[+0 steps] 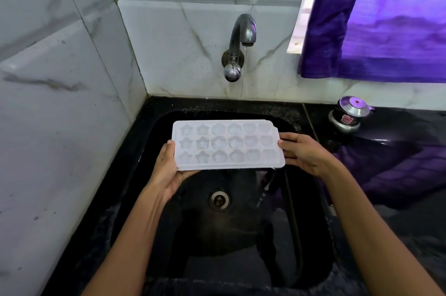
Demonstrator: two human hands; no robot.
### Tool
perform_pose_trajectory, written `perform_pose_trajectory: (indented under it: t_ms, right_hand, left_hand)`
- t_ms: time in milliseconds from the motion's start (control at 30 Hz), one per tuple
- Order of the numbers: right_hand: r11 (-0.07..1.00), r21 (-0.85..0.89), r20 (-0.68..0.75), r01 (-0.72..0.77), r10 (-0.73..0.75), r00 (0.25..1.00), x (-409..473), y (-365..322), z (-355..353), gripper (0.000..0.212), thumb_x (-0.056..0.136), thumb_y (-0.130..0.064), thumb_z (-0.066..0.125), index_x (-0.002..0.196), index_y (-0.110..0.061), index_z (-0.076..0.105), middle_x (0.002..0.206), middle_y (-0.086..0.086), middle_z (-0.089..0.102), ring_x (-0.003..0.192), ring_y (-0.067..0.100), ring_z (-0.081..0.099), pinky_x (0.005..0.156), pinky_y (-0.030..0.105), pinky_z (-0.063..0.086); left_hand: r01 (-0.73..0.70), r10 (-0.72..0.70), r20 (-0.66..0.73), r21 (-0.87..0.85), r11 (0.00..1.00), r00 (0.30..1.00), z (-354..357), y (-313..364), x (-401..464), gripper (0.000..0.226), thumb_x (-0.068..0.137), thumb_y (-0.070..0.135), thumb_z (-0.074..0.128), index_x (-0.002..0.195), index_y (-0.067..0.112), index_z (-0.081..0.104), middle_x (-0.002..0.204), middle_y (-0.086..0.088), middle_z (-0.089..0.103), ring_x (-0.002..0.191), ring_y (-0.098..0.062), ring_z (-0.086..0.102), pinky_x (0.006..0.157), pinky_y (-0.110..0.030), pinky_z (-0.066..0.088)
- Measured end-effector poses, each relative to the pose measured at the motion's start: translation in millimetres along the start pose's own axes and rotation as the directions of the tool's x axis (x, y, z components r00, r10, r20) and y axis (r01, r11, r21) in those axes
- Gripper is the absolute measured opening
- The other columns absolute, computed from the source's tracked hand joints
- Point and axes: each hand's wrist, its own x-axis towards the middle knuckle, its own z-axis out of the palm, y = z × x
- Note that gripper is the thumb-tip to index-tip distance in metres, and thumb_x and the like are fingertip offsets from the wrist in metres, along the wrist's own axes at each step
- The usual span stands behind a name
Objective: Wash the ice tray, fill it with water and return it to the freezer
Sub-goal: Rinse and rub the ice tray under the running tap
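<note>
Ice tray (228,145) hung level over the black sink (311,247), below and in front of the wall tap (241,40), held at its two short ends. My left hand (166,170) cupped the left end from beneath with the thumb curled over the rim; my right hand (303,154) pinched the right end, fingers under and thumb on top. Both grips were closed on the tray. No stream ran from the tap — only a drip at the spout. I judged the step in hand was getting the tray under the spout; to do it well I would keep it flat, let water sweep across every shaped cavity, and tip it toward the drain (219,200) to rinse before filling.
</note>
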Motion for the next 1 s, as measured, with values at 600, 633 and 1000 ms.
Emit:
perform_pose_trajectory:
  t_ms: [600, 633, 1000]
  right_hand:
    - [0.980, 0.072, -0.252, -0.186, 0.199, 0.947, -38, 118, 38, 0.033, 0.093, 0.003, 0.049, 0.125, -0.002, 0.052, 0.099, 0.008, 0.065, 0.091, 0.024, 0.063, 0.068, 0.037, 0.054]
    - [0.979, 0.076, -0.261, -0.191, 0.204, 0.943, -39, 124, 39, 0.032, 0.093, 0.004, 0.049, 0.124, -0.002, 0.052, 0.099, 0.008, 0.064, 0.092, 0.025, 0.063, 0.069, 0.037, 0.054]
    - [0.994, -0.018, -0.388, -0.110, 0.095, 0.917, -56, 151, 67, 0.027, 0.084, 0.015, 0.050, 0.083, -0.012, 0.054, 0.080, 0.001, 0.061, 0.076, 0.016, 0.057, 0.057, 0.024, 0.049]
  left_hand:
    - [0.229, -0.217, -0.073, 0.370, 0.901, 0.973, -40, -70, -10, 0.017, 0.101, 0.020, 0.040, 0.089, 0.020, 0.052, 0.093, -0.003, 0.064, 0.078, -0.019, 0.064, 0.059, -0.037, 0.054]
    - [0.232, -0.218, -0.080, 0.381, 0.895, 0.973, -43, -74, -11, 0.017, 0.101, 0.019, 0.040, 0.089, 0.021, 0.053, 0.092, -0.004, 0.064, 0.079, -0.020, 0.064, 0.059, -0.037, 0.054]
    - [0.114, -0.056, -0.107, 0.684, 0.721, 0.993, -64, -100, -30, 0.024, 0.097, 0.005, 0.030, 0.104, 0.012, 0.052, 0.108, -0.013, 0.060, 0.094, -0.026, 0.058, 0.077, -0.039, 0.048]
